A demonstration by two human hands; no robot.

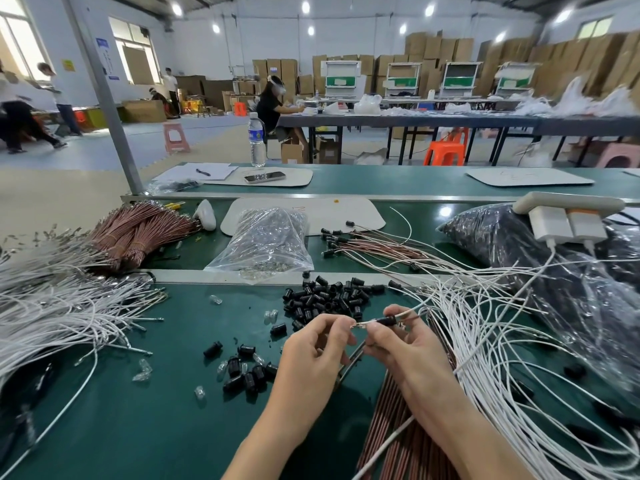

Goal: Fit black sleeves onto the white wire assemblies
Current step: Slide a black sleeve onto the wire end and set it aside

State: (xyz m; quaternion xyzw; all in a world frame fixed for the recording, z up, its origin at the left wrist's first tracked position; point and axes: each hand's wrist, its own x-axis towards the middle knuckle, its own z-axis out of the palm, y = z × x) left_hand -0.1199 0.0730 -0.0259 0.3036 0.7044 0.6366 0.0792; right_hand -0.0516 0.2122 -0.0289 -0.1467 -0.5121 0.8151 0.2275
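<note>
Step in hand: seating black sleeve [386, 320] onto white wire [414, 310], held above near table [173, 410]; left hand [317, 344] pinches the wire tip, right hand [403, 344] pinches the sleeve. Next, likely: push sleeve home along wire, tip held steady.

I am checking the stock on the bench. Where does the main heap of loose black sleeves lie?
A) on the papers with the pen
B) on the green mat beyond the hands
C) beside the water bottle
B: the black sleeves lie heaped on the green mat, just beyond the left hand and right hand.
</note>
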